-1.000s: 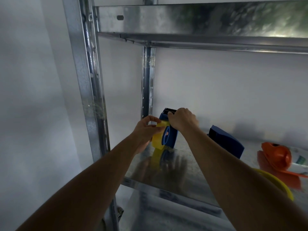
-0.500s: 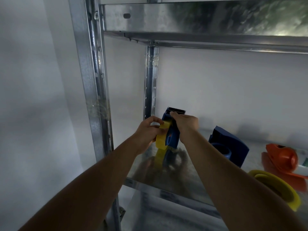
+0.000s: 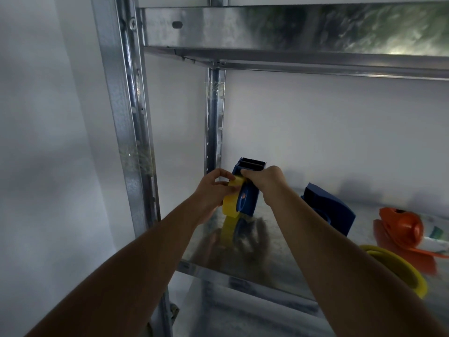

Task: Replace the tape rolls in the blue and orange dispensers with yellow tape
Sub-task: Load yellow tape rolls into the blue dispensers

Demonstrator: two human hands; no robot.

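Standing upright on the galvanized metal shelf [image 3: 274,242], the blue tape dispenser [image 3: 248,190] carried a yellow tape roll [image 3: 231,205] on its left side — seen from the head camera. The left hand [image 3: 213,190] pinched the roll's loose end between thumb and fingers, while the right hand [image 3: 268,182] curled over the dispenser's top, gripping it below the serrated blade. Farther right lay a second blue dispenser part [image 3: 330,210], the orange dispenser [image 3: 398,229] and another yellow tape roll [image 3: 401,271] near the shelf's front edge.
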